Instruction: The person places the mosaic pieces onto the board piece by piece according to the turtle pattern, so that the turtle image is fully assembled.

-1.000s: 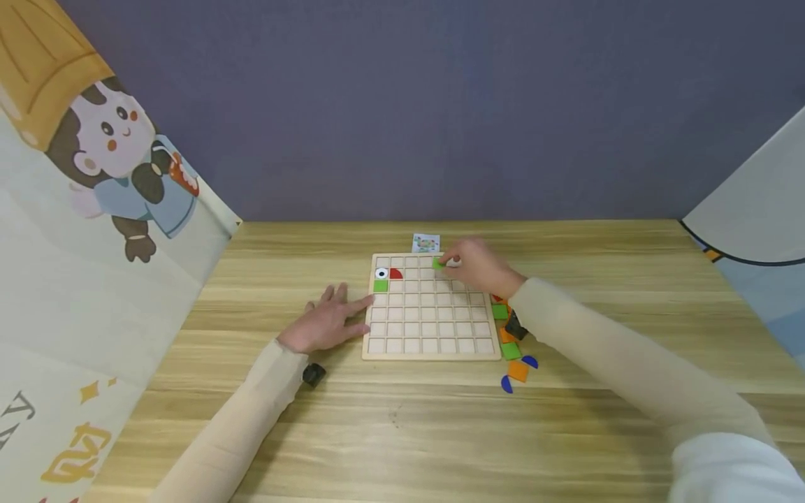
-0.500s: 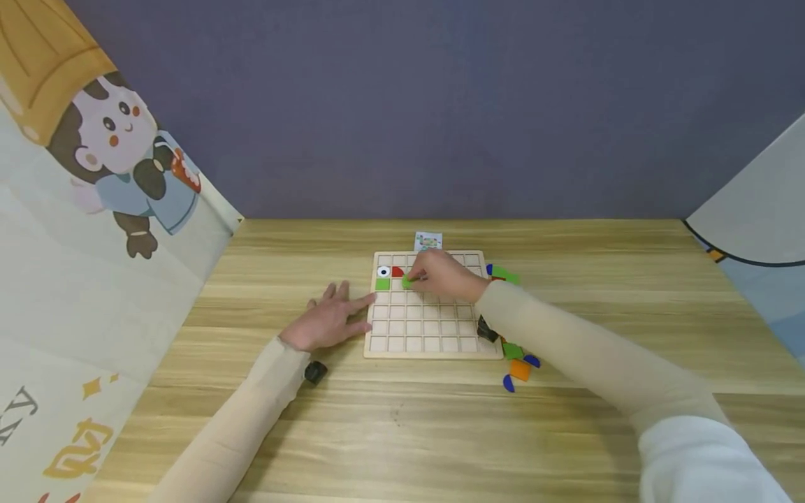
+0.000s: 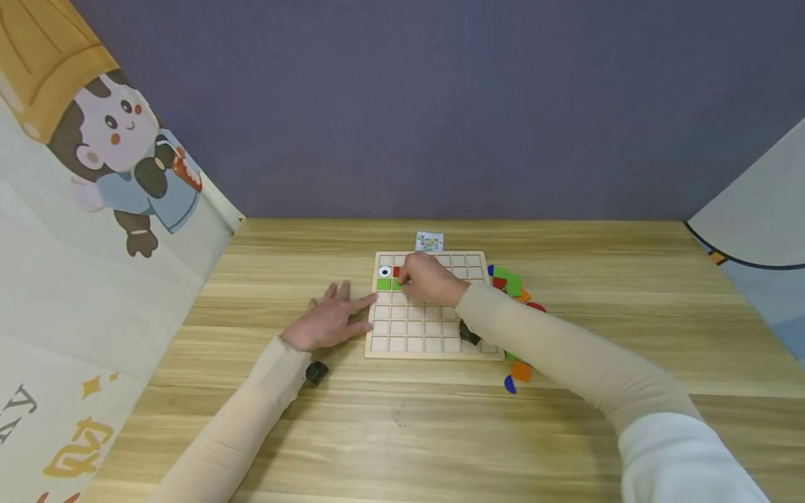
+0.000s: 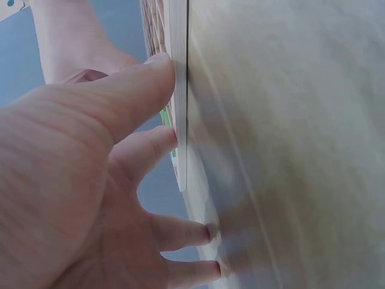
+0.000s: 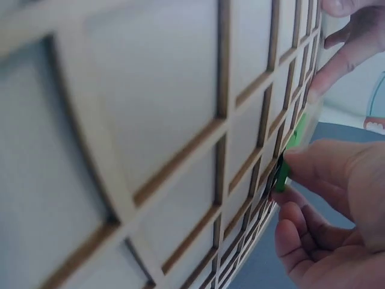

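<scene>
A wooden grid board [image 3: 434, 354] lies on the table. My right hand [image 3: 434, 279] is over its upper left part, thumb and fingers pinching a green square tile [image 5: 283, 173] tilted at a cell in the right wrist view. Left of it, a green square tile [image 3: 383, 284] lies in the first cell of that row. Above sit a round eye tile [image 3: 385, 272] and a red tile [image 3: 396, 271], partly hidden by the right hand. My left hand [image 3: 327, 323] rests with fingers spread, thumb and index finger touching the board's left edge; its other fingertips are on the table [image 4: 289, 120].
A small printed card [image 3: 430, 242] lies behind the board. Along its right side are loose tiles: green [image 3: 513, 284], red [image 3: 535, 307], orange [image 3: 520, 371] and a blue half-circle [image 3: 510, 384]. The right sleeve [image 3: 534, 328] covers part of them.
My right hand has moved left and slightly nearer across the board, from the upper middle cells to beside the first green tile, carrying the green tile. The left hand stays at the edge.
</scene>
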`<act>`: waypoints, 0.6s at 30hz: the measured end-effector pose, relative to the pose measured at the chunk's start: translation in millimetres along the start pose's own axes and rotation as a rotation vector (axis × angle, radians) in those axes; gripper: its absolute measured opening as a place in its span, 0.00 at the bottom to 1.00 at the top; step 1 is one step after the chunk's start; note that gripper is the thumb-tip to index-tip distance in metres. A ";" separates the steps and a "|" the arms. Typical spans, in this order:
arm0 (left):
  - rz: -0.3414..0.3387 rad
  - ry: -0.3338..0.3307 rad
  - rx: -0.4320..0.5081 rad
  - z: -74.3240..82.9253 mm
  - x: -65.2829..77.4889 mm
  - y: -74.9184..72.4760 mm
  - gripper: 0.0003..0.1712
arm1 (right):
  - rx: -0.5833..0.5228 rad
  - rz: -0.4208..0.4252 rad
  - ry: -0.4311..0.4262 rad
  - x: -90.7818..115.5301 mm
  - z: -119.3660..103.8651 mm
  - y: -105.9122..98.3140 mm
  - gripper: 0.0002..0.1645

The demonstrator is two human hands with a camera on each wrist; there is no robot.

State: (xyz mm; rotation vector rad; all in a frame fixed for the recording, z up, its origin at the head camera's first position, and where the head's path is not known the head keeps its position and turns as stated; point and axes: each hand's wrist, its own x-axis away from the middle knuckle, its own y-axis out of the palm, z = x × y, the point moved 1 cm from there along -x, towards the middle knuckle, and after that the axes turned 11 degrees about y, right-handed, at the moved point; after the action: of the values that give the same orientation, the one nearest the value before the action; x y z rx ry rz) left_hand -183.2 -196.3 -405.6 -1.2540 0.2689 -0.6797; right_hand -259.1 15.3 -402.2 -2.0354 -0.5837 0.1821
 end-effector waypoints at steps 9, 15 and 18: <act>-0.001 -0.016 0.012 2.1 -2.8 -0.9 0.36 | 0.042 0.036 0.026 0.3 -3.9 1.0 0.09; 0.000 -0.017 0.006 2.2 -4.7 -1.2 0.35 | 0.058 0.079 -0.032 3.0 -1.9 2.6 0.09; 0.006 -0.016 0.003 2.8 -5.0 -1.8 0.36 | 0.100 0.083 -0.087 4.4 -0.1 2.6 0.10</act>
State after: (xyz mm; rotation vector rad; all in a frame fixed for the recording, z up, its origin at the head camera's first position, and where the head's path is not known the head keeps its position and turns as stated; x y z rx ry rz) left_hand -186.1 -191.4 -403.9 -1.2550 0.2578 -0.6647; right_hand -254.4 16.2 -403.9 -1.9636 -0.5339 0.3436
